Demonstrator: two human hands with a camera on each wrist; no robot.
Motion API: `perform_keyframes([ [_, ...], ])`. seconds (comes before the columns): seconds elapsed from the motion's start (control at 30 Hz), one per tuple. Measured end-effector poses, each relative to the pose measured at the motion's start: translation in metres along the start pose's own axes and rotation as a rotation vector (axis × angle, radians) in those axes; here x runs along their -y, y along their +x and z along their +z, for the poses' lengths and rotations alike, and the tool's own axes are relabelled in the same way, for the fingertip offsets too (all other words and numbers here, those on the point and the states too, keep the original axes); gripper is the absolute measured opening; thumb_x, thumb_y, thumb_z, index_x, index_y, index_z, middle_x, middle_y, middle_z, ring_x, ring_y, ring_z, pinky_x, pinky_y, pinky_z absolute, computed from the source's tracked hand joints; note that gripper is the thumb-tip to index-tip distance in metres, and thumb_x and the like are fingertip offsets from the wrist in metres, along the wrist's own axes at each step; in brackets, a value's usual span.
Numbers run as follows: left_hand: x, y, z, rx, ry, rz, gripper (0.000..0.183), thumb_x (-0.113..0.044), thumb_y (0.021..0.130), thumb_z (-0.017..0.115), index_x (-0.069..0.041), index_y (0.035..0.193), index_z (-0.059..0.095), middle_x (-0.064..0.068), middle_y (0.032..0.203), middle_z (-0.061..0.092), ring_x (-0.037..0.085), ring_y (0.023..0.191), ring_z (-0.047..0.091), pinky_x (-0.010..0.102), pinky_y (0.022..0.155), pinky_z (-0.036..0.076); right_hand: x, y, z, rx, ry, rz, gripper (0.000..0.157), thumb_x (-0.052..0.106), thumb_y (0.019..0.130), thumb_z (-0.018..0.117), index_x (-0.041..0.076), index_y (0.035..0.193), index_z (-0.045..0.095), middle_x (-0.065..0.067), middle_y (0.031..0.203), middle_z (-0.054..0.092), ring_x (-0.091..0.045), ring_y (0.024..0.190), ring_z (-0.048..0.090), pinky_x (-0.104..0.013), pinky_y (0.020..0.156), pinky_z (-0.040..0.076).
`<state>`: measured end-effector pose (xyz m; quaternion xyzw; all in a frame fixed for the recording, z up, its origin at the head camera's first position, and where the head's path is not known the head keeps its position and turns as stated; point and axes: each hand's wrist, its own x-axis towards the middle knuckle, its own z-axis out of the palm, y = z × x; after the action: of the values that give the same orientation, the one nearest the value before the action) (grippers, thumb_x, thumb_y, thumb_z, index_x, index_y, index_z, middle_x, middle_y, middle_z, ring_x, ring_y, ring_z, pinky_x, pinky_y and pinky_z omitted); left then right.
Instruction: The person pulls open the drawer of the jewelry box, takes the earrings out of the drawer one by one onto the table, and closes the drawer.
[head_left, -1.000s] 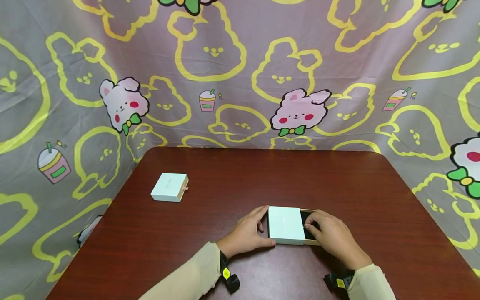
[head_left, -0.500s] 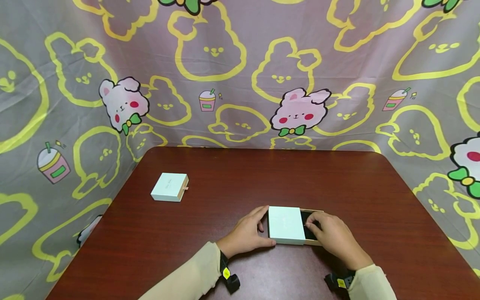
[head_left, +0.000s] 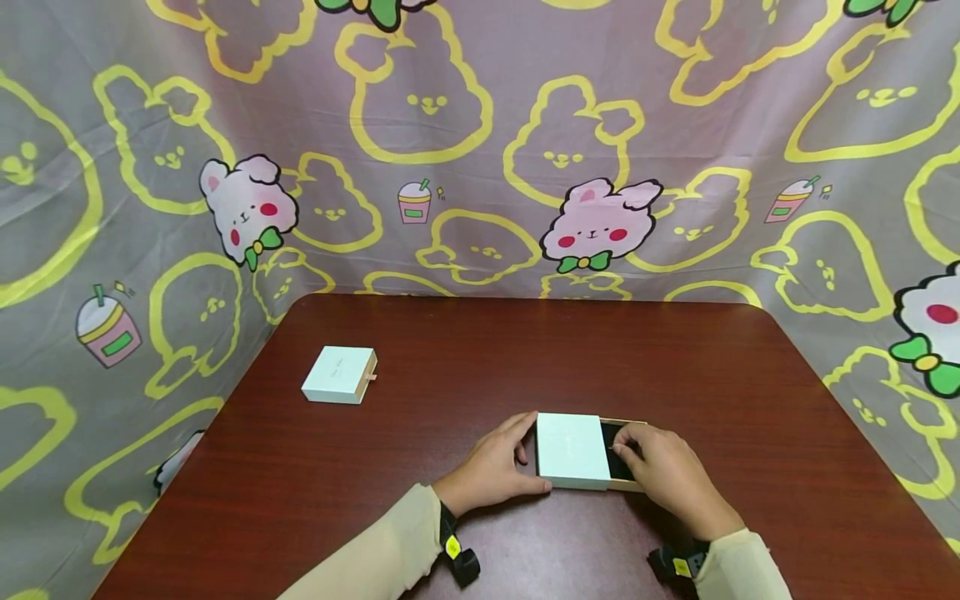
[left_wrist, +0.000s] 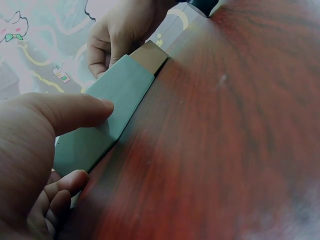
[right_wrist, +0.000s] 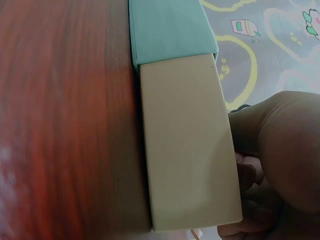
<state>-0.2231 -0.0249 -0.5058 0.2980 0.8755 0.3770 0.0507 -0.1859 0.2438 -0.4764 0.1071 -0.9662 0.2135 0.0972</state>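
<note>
A pale mint slide-out box (head_left: 572,448) lies on the table with its tan drawer (right_wrist: 187,145) pulled partly out to the right. My left hand (head_left: 497,468) holds the box's sleeve at its left end; in the left wrist view the thumb (left_wrist: 85,111) presses the near side. Over the drawer's black inside, my right hand (head_left: 667,468) has thumb and index finger pinched together. A tiny, thin, light-coloured thing shows at those fingertips, and I cannot tell its kind. The right wrist view shows the fingers behind the drawer wall, hiding what they pinch.
A second mint box (head_left: 339,375), closed, with a small pull tab on its right side, sits at the table's back left. The reddish-brown table (head_left: 465,358) is enclosed by a patterned curtain (head_left: 480,100) at the back and sides.
My right fingertips have shifted very slightly to the right within the drawer, still pinched. The left hand and both boxes stay where they were.
</note>
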Motion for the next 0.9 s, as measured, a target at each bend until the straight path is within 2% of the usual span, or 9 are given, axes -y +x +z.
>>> perform_keyframes([
  [0.13,0.0004,0.0001,0.0003,0.001,-0.012,-0.002,0.102,-0.042,0.073,0.084,-0.008,0.153,0.030,0.000,0.145,0.040,-0.002,0.075,0.052,0.023,0.079,0.043,-0.0002,0.0008,0.0003,-0.010,0.003,-0.002,0.016,0.011,0.087,0.073,0.021,0.081,0.061,0.009,0.076,0.056,-0.012,0.063,0.046,-0.036,0.060,0.039],
  [0.43,0.0009,-0.0001,0.0021,-0.001,-0.010,-0.007,0.102,-0.041,0.073,0.085,-0.007,0.153,0.031,0.000,0.145,0.040,-0.002,0.074,0.051,0.024,0.083,0.043,-0.0001,-0.0013,0.0001,-0.010,0.016,0.012,0.015,0.010,0.088,0.072,0.019,0.084,0.061,0.009,0.074,0.053,-0.012,0.063,0.045,-0.035,0.058,0.038],
  [0.67,0.0005,-0.0020,0.0021,0.018,-0.021,-0.021,0.101,-0.042,0.073,0.084,-0.009,0.153,0.031,-0.001,0.145,0.039,-0.002,0.076,0.052,0.022,0.073,0.044,0.0004,-0.0045,0.0016,-0.015,0.037,0.025,0.015,0.011,0.089,0.071,0.020,0.085,0.060,0.010,0.073,0.051,-0.012,0.062,0.043,-0.035,0.059,0.037],
  [0.9,0.0010,-0.0021,0.0013,0.022,-0.020,-0.020,0.102,-0.043,0.073,0.084,-0.010,0.153,0.031,-0.002,0.146,0.039,-0.003,0.076,0.052,0.021,0.071,0.044,0.0014,-0.0052,0.0001,-0.001,0.043,0.051,0.013,0.013,0.090,0.071,0.020,0.085,0.061,0.010,0.073,0.051,-0.011,0.061,0.043,-0.033,0.058,0.036],
])
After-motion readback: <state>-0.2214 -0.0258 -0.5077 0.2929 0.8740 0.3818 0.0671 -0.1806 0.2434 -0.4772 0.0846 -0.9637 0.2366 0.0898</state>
